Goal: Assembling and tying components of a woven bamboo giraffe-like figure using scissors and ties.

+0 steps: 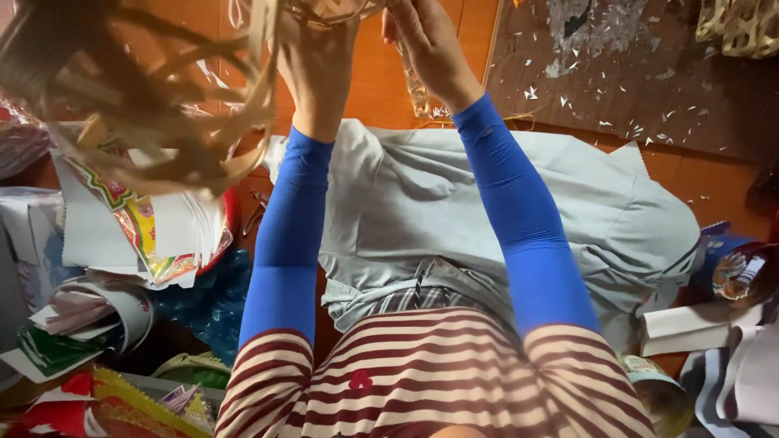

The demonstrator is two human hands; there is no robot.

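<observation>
Head view: at top centre, two hands, the left hand (318, 57) and right hand (426, 40), lift one tangle of tan paper strips (154, 97), blurred, spreading upper left; fingers closed on its top.

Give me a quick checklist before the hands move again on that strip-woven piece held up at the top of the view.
1. Left hand on the woven strip piece: ok, fingers reach up to it.
2. Right hand on it too: ok, at its right edge.
3. Whole piece in view: not ok, cropped by the top edge.
4. Loose tan strips untangled: cannot tell, blurred.
5. Grey cloth spread below the arms: ok.
6. Brown board clean: not ok, scattered with paper scraps.
</observation>
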